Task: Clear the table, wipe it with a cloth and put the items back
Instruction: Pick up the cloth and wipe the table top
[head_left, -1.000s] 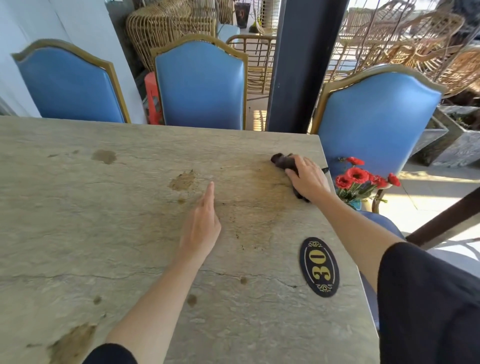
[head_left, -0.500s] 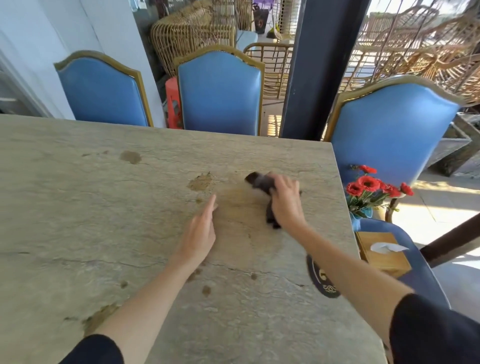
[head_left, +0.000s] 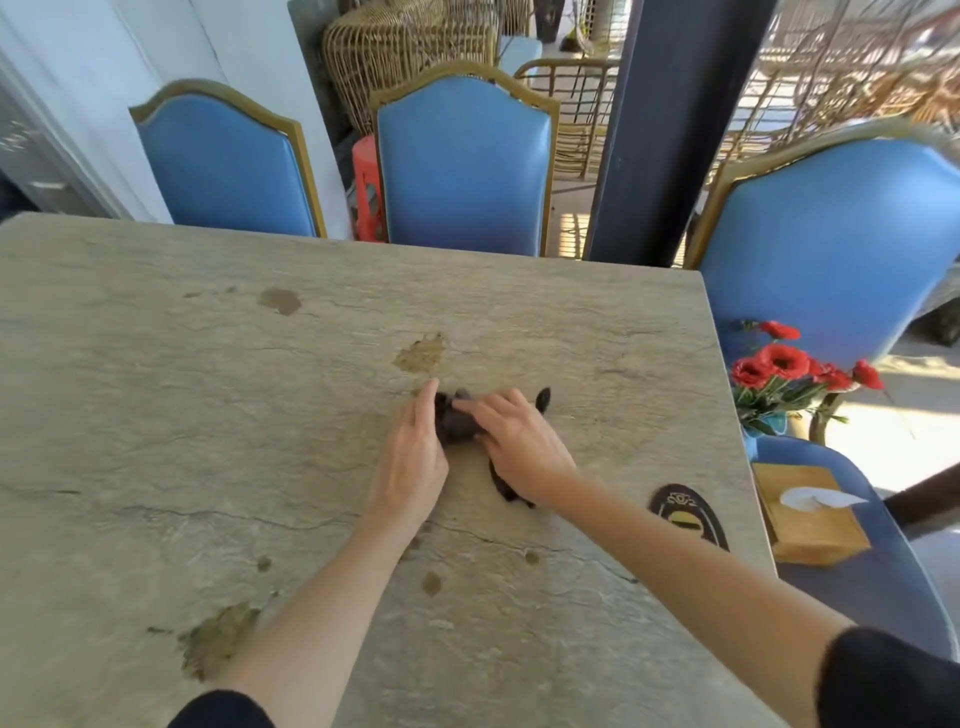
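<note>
A dark cloth (head_left: 454, 423) lies bunched near the middle of the stone table (head_left: 208, 415). My right hand (head_left: 519, 447) lies on top of it with fingers stretched out, pressing it down; cloth ends stick out beyond the knuckles and under the wrist. My left hand (head_left: 410, 457) rests on the table with straight fingers, its edge touching the cloth's left side. A vase of red flowers (head_left: 779, 374) and a wooden tissue box (head_left: 810, 514) sit on the blue chair seat (head_left: 883, 582) off the table's right edge.
A black oval number plaque (head_left: 685, 514) lies on the table near its right edge. Brown blotches mark the stone. Two blue chairs (head_left: 462, 171) stand at the far side, a third at the right. A dark pillar (head_left: 670, 130) rises behind the far right corner.
My right hand slid the cloth leftward from the table's right edge to the middle. My left hand has closed in and now touches the cloth. The view shifted, revealing the tissue box.
</note>
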